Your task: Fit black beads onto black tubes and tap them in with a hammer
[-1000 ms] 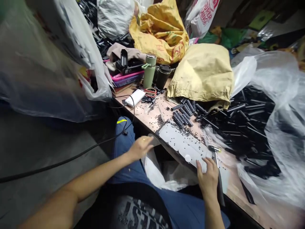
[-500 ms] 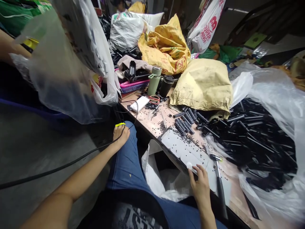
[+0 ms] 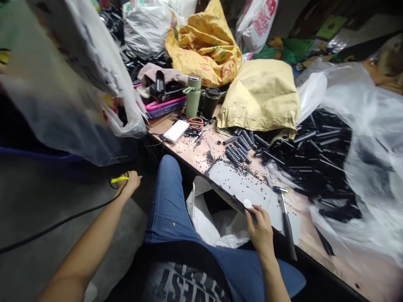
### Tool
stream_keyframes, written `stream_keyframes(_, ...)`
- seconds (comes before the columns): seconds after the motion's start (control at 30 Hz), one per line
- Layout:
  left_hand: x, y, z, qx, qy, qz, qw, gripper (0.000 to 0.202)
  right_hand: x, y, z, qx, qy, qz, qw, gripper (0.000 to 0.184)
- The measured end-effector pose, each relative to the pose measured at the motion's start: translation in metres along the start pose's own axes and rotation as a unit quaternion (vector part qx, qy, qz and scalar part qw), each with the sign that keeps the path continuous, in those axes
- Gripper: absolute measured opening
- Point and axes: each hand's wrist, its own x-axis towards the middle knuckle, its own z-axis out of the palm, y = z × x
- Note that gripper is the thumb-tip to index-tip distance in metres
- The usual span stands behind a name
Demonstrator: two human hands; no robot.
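My left hand (image 3: 130,184) is away from the bench, over the floor to the left of my knee. Its fingers are closed, with a black cable (image 3: 78,214) running up to it and looping round there. A bright yellow strip (image 3: 120,179) shows beside the knuckles. At the bench's front edge, my right hand (image 3: 260,228) pinches a small white disc (image 3: 247,203) between thumb and fingers, partly covering it. A grey sheet (image 3: 229,178) sprinkled with small black rings lies beyond that hand. To its right rests a hammer (image 3: 286,218) with a black handle.
Ribbed black tubes (image 3: 239,149), a white power bank (image 3: 176,131), scissors (image 3: 195,123), a green bottle (image 3: 193,98) and a dark cup (image 3: 210,102) stand or lie farther back. A yellow sack (image 3: 261,96) and a clear bag (image 3: 371,167) of black tubes flank the right.
My left hand has moved left off my knee, carrying the cable and yellow strip along. My right hand stays by the disc at the bench edge. The camera view has shifted slightly.
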Motion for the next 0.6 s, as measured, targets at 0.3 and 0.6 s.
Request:
stream_keyframes(0.3,-0.014,0.245,-0.007,-0.201,0.034,0.379,0.903,0.035,-0.008,-0.026,-0.003,0.021,-0.035,0.041,0.998,0.018)
stream_keyframes(0.6,0.014,0.379,0.029,-0.047,-0.041,0.598,0.799,0.041,-0.023,-0.004,-0.033,0.04,-0.019,0.102,0.994,0.015)
